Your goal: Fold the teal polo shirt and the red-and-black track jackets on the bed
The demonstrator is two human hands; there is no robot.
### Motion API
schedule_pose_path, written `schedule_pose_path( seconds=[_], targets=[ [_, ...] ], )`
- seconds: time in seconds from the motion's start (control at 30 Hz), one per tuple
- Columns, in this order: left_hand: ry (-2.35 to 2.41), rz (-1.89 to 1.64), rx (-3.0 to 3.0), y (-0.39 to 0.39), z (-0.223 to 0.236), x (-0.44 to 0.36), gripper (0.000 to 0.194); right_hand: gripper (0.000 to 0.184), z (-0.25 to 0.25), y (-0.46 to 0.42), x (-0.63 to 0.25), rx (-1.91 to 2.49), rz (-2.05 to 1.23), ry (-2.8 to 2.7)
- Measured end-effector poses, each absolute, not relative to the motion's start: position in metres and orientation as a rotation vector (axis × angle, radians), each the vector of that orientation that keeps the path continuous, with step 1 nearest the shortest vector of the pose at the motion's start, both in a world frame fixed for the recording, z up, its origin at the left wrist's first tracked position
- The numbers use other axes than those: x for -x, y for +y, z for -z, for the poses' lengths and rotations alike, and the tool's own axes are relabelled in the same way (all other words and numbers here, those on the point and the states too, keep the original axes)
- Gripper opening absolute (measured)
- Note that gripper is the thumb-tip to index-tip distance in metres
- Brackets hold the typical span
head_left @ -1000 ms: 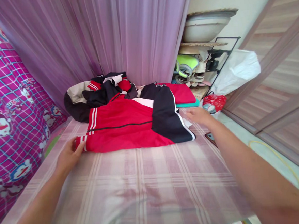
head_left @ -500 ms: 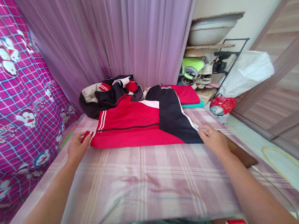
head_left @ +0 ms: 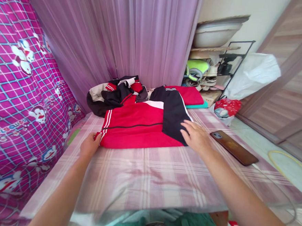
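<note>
A red track jacket point(head_left: 133, 116) with black and white panels lies folded in front of me on the checked cloth. White stripes run across its left end, and a black line crosses the red part. At its near left corner my left hand point(head_left: 89, 145) pinches the striped red edge between thumb and fingers. My right hand point(head_left: 197, 137) rests on the black part point(head_left: 172, 108) at the right end, thumb and fingers apart, palm down. The hand hides that near right corner.
Behind the jacket sits a heap of dark clothes point(head_left: 106, 99), with folded red clothing point(head_left: 191, 95) to its right. A phone point(head_left: 233, 148) on a white cable lies right of my right arm. Past the table's right edge stands a shoe rack point(head_left: 232, 66).
My right hand has let go of the right edge and moved left onto the black part. My left hand still pinches the left corner. The view has shifted slightly, showing the whole phone.
</note>
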State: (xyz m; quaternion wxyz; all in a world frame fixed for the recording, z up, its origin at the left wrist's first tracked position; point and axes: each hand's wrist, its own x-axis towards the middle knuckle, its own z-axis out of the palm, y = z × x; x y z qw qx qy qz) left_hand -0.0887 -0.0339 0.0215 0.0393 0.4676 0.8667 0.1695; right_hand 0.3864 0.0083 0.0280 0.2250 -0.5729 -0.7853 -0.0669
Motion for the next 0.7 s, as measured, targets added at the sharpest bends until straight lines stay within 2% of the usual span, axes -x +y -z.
schedule_pose_path(
  seconds=[0.27, 0.37, 0.5, 0.7],
  targets=[
    [2.675, -0.510, -1.477, -0.047, -0.009, 0.106, 0.051, 0.046, 0.011, 0.019, -0.357, 1.703, -0.043, -2.399],
    [2.676, -0.486, -1.484, -0.047, -0.008, 0.108, 0.052, 0.045, 0.004, 0.029, -0.367, 1.681, -0.026, -2.296],
    [2.661, -0.510, -1.477, -0.045, -0.006, 0.108, 0.053, 0.042, -0.028, 0.067, -0.383, 1.909, -0.048, -1.915],
    [2.671, -0.639, -1.450, -0.047, 0.001, 0.107, 0.047, 0.039, -0.048, 0.142, -0.394, 1.997, -0.736, -1.345]
  ],
)
